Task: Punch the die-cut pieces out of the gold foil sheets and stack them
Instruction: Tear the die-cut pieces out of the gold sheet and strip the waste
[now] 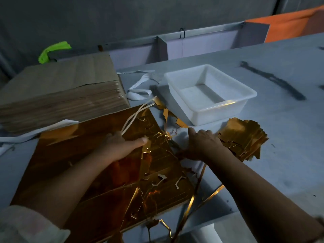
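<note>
The gold foil sheets (73, 155) lie in a flat stack on the grey table (289, 137), on the near left of the white plastic tub (210, 95), and their edge nearest the tub is torn and ragged where shapes have come away. My left hand (121, 146) rests on top of that stack, thumb stretched straight out and pressing the foil. My other fingers bend over the far side, where two pale strips (135, 114) run from them toward the tub's near corner; I cannot tell whether I am pinching those strips or only touching them. My right hand (201, 144) lies palm down just in front of the tub, fingers loosely spread and holding nothing, its thumb side at the torn edge of the sheets. Its outer side touches the pile of punched gold pieces (245, 135), which sits just in front of the tub's near right corner. Gold scrap strips (175, 120) trail along the tub's near left side. A brown paper-wrapped bundle (57, 92) stands well to the left of the tub, and white bands (138, 90) lie between the two.
</note>
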`<action>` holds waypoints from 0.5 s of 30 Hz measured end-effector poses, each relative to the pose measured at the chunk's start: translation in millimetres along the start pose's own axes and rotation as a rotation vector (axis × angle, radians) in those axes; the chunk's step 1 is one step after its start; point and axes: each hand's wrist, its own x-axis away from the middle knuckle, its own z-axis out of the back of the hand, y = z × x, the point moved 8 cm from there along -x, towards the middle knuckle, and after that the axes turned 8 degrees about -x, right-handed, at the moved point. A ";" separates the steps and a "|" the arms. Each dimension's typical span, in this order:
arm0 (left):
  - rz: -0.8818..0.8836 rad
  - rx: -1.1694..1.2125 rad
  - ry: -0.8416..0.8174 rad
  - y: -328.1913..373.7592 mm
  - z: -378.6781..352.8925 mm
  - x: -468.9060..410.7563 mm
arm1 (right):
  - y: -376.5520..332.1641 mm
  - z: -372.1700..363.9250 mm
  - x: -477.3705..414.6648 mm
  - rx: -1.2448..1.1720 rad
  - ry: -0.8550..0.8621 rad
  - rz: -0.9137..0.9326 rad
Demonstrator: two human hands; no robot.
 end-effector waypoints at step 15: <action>-0.106 -0.172 0.117 46.8 -19.3 24.0 | -16.9 6.4 -3.0 -0.083 0.054 -0.008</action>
